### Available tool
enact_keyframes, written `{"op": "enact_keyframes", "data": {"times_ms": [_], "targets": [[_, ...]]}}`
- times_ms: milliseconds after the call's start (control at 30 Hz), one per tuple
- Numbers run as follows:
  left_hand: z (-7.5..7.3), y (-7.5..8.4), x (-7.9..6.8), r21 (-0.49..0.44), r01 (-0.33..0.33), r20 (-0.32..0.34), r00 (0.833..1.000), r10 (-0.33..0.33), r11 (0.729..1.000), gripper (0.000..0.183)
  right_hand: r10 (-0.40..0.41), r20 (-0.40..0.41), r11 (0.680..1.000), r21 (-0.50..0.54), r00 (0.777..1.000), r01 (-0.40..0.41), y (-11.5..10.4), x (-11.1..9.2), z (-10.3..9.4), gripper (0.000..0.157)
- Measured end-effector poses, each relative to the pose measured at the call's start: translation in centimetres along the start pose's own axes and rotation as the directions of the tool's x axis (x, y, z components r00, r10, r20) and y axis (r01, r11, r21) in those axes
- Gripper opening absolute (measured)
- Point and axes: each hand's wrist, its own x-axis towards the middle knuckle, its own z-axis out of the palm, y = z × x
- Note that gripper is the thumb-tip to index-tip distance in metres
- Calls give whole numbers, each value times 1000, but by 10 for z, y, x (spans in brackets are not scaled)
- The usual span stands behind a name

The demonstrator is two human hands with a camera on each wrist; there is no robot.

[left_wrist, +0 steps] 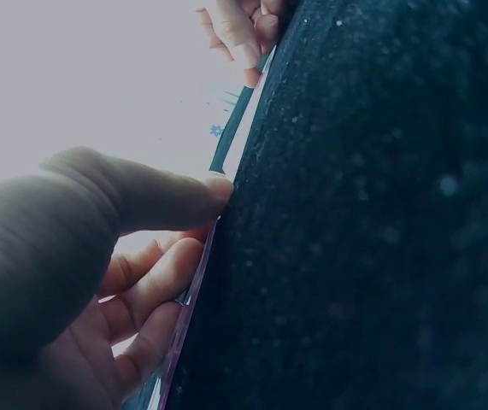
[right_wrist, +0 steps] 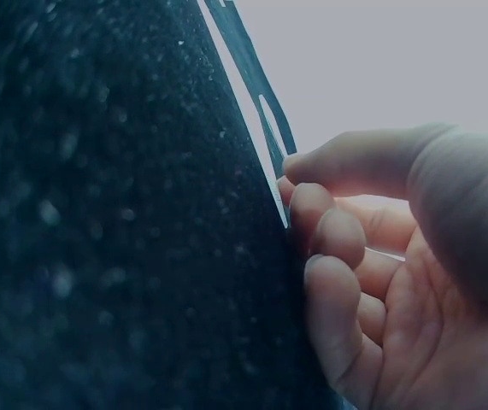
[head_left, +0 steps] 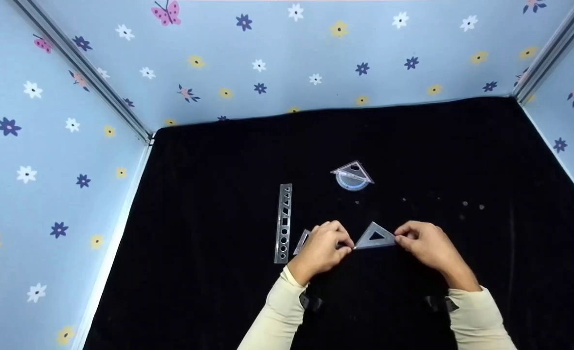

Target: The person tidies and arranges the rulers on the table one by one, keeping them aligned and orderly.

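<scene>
A clear triangular set square (head_left: 367, 238) with a triangular cutout lies on the black cloth between both hands. My left hand (head_left: 321, 247) pinches its left corner between thumb and forefinger, the other fingers curled beneath the palm. At the opposite corner, my right hand (head_left: 428, 244) pinches the set square with thumb and fingertips. The right wrist view shows that same set square (right_wrist: 248, 94) edge-on, running up from the fingertips. Partly hidden by my left hand is a second small set square (head_left: 298, 244). Left of it lies a clear stencil ruler (head_left: 280, 223) with a column of shape cutouts.
Farther back, a clear protractor (head_left: 348, 183) overlaps another set square (head_left: 365, 173). Black cloth (head_left: 209, 194) covers the table. Small pale specks (head_left: 465, 203) dot it at the right. Blue flowered panels (head_left: 287, 48) with metal corner posts (head_left: 92, 73) stand around the back and sides.
</scene>
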Motion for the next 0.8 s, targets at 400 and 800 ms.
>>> {"op": "enact_keyframes", "data": {"times_ms": [400, 800], "targets": [[-1, 1, 2, 10, 34, 5, 999, -34, 999, 8, 28, 25, 997, 74, 999, -30, -1, 1, -2, 6], [-3, 1, 2, -7, 29, -84, 996, -30, 1000, 11, 97, 66, 965, 236, 993, -110, -9, 2, -12, 20]]}}
